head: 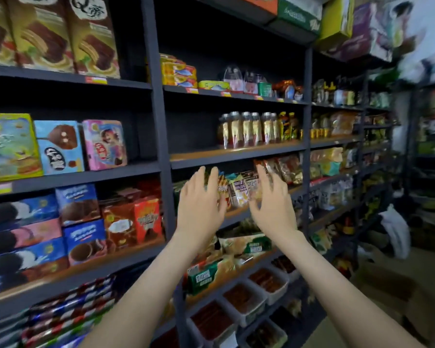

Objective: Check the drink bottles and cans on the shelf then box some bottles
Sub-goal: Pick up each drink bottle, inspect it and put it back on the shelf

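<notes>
A row of brown drink bottles (249,130) with gold labels and silver caps stands on a wooden shelf board (199,154) in the middle bay. Small yellow cans (318,133) stand further right on the same level. My left hand (200,204) and my right hand (271,202) are both raised in front of the shelf below the bottles. Their fingers are spread and hold nothing. Between the hands, on that lower shelf, lie small snack packets (237,190). Neither hand touches the bottles.
Dark metal shelving (158,121) runs along the left and ahead. Biscuit and cake boxes (58,146) fill the left bay. White tubs of dark snacks (246,297) sit low. A white bag (396,232) hangs near the aisle floor at right.
</notes>
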### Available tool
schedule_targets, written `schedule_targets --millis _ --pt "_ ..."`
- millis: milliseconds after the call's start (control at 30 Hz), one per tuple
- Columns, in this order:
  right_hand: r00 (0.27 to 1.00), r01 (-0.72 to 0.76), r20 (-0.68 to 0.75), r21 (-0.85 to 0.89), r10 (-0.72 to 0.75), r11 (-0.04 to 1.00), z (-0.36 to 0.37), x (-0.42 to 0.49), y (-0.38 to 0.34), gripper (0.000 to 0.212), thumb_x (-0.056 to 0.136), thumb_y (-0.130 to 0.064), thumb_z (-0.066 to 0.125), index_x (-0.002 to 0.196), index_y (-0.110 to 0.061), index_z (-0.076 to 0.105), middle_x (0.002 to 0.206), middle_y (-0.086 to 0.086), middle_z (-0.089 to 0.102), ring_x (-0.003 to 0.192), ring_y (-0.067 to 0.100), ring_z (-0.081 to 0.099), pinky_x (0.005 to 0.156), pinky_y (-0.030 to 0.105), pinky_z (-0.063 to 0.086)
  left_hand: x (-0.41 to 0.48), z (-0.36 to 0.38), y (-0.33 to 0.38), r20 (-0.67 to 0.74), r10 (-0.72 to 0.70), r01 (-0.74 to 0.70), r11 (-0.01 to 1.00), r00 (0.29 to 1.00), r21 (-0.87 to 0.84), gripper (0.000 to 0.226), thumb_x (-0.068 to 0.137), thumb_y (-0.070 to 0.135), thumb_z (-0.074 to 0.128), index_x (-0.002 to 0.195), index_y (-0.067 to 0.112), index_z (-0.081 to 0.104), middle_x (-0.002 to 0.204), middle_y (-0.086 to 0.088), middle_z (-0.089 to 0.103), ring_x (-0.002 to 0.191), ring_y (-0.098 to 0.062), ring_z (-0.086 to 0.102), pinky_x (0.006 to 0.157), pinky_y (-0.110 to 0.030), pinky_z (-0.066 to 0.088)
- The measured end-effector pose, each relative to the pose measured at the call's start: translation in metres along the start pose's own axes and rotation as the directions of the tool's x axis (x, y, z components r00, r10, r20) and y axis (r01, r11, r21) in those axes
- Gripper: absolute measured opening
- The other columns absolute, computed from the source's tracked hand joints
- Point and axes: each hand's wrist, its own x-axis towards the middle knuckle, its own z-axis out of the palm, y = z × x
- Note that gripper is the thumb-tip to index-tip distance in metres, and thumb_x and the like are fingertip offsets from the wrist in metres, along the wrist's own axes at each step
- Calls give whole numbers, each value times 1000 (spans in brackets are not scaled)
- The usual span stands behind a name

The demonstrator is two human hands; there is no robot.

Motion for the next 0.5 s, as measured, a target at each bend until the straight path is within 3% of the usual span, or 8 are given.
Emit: schedule_targets --millis 167,300,500 --pt "999 -6 -46 -28 4 1000 60 86 80 76 98 -28 48 154 -29 -2 158 9 17 144 26 15 110 38 30 81 133 2 -19 36 -37 998 999 -51 68 78 30 76 137 5 51 133 -23 55 116 -38 59 90 -46 52" --pt "996 -5 -86 -59 0 998 90 166 140 78 98 -27 48 153 -31 -6 157 7 17 143 25 14 111 37 28 170 209 1 -52 13 -16 999 999 -50 68 90 33 62 148 9 36 147 -22 40 133 -37 44 105 -47 41" --pt "982 66 -175 -24 -69 998 128 271 226 76 97 -23 50 154 -30 0 155 11 23 141 27 19 105 38 34 267 312 3 -137 2 14 993 991 117 78 77 35 75 143 9 42 137 -26 49 122 -43 52 96 -53 46"
